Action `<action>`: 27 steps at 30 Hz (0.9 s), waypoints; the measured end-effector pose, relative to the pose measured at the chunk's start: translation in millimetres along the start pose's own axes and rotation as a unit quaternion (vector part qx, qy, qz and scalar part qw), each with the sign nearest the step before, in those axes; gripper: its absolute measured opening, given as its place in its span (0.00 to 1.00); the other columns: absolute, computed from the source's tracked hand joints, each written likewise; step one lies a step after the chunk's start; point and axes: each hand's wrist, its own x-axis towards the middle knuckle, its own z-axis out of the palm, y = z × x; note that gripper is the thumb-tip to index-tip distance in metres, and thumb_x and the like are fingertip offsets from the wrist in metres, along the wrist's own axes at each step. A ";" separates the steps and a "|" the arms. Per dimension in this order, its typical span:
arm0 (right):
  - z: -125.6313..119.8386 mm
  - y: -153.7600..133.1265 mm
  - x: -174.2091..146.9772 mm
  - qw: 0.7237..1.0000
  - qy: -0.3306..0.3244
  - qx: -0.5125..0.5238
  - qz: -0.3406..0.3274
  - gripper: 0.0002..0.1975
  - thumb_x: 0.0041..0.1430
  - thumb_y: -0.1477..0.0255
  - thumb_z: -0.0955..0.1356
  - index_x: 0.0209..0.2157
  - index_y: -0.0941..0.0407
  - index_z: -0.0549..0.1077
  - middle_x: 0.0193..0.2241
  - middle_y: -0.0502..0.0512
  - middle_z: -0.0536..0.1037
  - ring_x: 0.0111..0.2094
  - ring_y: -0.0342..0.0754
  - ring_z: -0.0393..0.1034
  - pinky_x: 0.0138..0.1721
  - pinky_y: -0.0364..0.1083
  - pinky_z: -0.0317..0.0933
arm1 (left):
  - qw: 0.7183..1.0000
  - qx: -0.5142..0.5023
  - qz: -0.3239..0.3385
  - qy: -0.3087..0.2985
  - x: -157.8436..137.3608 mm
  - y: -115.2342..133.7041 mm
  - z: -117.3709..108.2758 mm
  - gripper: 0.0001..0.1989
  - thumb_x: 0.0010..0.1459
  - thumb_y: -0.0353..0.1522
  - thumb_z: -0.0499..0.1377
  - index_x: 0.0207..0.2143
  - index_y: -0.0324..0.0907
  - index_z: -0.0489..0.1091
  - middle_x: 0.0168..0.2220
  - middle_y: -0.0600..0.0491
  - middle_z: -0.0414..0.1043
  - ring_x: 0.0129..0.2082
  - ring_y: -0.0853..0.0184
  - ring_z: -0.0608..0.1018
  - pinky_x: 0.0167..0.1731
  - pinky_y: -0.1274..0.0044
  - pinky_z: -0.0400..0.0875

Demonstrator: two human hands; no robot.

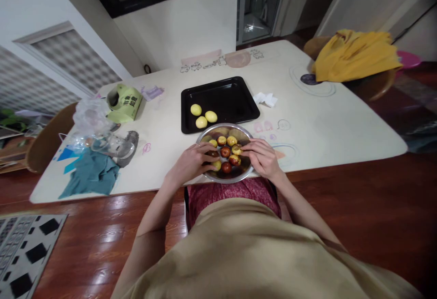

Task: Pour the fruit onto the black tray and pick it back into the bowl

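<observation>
A round metal bowl (227, 180) at the table's near edge holds several small round fruits that look like jujubes, some yellow, some red-brown, some patchy. My left hand (193, 161) reaches over the bowl's left rim, its fingers and thumb curled around a dark red-brown jujube (213, 154) that they partly cover. From the right side, my right hand (264, 157) pinches a yellow jujube (236, 149) between thumb and fingers, inside the bowl. Just beyond the bowl is a black baking tray (227, 101); three yellow jujubes (201, 122) lie in its near left corner.
White crumpled paper (266, 99) lies right of the tray. On the table's left are a green bag (126, 103), clear plastic packaging (90, 117) and a teal cloth (90, 174). A yellow garment (355, 55) hangs over a chair at the far right.
</observation>
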 end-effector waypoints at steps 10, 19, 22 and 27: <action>-0.2 -2.3 2.5 1.000 0.009 -0.007 -0.013 0.16 0.73 0.75 0.63 0.40 0.53 0.84 0.37 0.56 0.87 0.38 0.50 0.81 0.54 0.61 0.76 | 0.999 -0.028 0.022 0.027 -1.7 -3.1 2.7 0.12 0.67 0.37 0.68 0.51 0.44 0.82 0.55 0.46 0.82 0.60 0.54 0.80 0.58 0.59 0.80; 0.7 -2.7 3.4 0.999 0.021 -0.005 -0.026 0.16 0.73 0.76 0.63 0.41 0.53 0.84 0.37 0.57 0.87 0.38 0.50 0.81 0.54 0.60 0.76 | 0.979 -0.034 -0.065 0.191 22.9 -45.3 -3.1 0.13 0.74 0.32 0.58 0.54 0.42 0.79 0.54 0.44 0.82 0.57 0.58 0.81 0.61 0.60 0.76; 0.1 -3.5 4.0 0.999 0.021 -0.009 -0.029 0.16 0.72 0.77 0.64 0.40 0.54 0.84 0.37 0.56 0.87 0.37 0.50 0.81 0.52 0.59 0.76 | 0.969 -0.012 -0.134 0.208 36.5 -74.4 -1.3 0.14 0.73 0.31 0.57 0.56 0.41 0.78 0.57 0.44 0.80 0.59 0.56 0.79 0.63 0.59 0.74; -1.4 -2.9 3.7 0.999 0.018 -0.012 -0.024 0.17 0.73 0.76 0.63 0.40 0.53 0.84 0.37 0.56 0.87 0.37 0.50 0.81 0.52 0.60 0.77 | 0.969 -0.014 -0.189 0.155 49.6 -102.2 13.0 0.20 0.69 0.34 0.61 0.61 0.42 0.75 0.61 0.42 0.76 0.60 0.51 0.78 0.64 0.57 0.72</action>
